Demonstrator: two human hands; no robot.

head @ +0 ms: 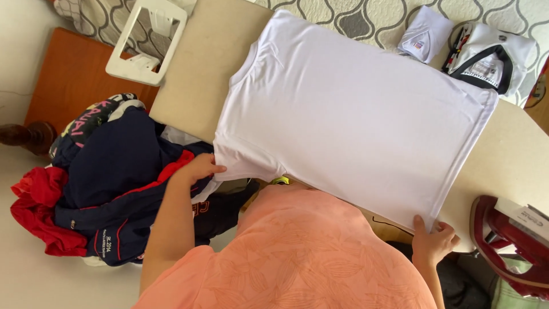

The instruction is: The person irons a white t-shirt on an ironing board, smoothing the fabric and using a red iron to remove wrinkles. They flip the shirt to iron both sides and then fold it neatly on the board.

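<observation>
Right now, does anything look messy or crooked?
The plain white T-shirt lies flat but slanted across the beige board. Beside it, the dark navy and red clothes heap is jumbled, not folded.

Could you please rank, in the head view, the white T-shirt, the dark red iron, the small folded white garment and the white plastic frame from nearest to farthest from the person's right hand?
From the right hand:
1. White T-shirt: its hem is under the fingers.
2. Dark red iron: just right, at the board's edge.
3. Small folded white garment: far side, on the patterned cover.
4. White plastic frame: far left corner.
</observation>
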